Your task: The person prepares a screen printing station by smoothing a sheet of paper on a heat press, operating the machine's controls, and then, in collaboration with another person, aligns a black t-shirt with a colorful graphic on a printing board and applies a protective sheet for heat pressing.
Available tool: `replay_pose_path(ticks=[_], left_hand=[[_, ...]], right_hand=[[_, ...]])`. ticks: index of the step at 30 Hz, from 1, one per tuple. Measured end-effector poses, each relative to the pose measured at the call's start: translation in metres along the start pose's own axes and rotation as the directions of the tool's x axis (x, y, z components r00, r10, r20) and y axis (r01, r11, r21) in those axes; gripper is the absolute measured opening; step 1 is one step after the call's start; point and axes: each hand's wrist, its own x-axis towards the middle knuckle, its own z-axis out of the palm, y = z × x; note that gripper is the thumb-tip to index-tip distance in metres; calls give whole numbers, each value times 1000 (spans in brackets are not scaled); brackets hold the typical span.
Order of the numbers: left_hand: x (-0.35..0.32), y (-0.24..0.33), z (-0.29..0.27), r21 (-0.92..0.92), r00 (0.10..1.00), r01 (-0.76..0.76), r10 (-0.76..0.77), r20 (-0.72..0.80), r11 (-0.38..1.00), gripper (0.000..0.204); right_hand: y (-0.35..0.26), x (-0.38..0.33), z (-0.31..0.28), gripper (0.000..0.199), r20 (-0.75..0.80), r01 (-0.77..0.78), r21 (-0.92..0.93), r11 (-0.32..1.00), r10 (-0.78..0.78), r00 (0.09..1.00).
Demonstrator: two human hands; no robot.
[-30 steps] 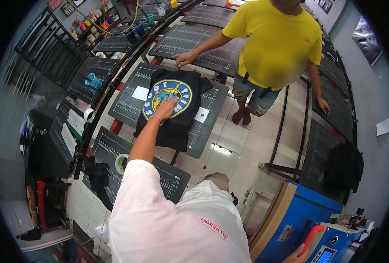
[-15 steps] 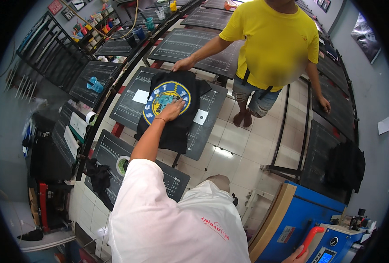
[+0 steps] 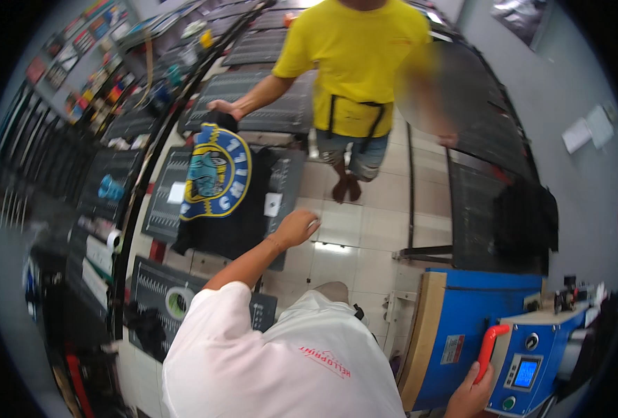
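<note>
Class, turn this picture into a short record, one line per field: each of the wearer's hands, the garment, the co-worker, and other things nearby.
Left hand: holding nothing visible; pictured right of the black garment, against the tiled floor
Right hand: gripping the red handle of a blue machine
Garment: round blue, yellow and white print; partly on a dark board
Co-worker: yellow shirt; one hand at the garment's far end
Nearby: white card right of the garment; lit display on the machine
</note>
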Motion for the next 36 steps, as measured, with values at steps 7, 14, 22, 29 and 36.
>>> replay_pose_path(ticks=[7,14,22,29,36], left_hand=[[-15,-24,23,337,935,-180,54,351,924,24],[-18,-8,19,353,929,-194,55,367,915,31],[-17,-9,21,387,920,-178,13,392,905,33],[-12,-7,16,396,890,-191,-11,455,898,31],[-15,-12,22,367,913,-193,30,407,910,28]], right_hand=[[24,14,22,31,1,87,9,996,-87,996],[5,26,22,31,100,-10,63,998,4,995],[2,29,23,38,45,-48,96,994,44,998],[7,26,31,44,-79,-4,104,995,12,997],[16,25,37,38,-120,-10,139,990,26,992]])
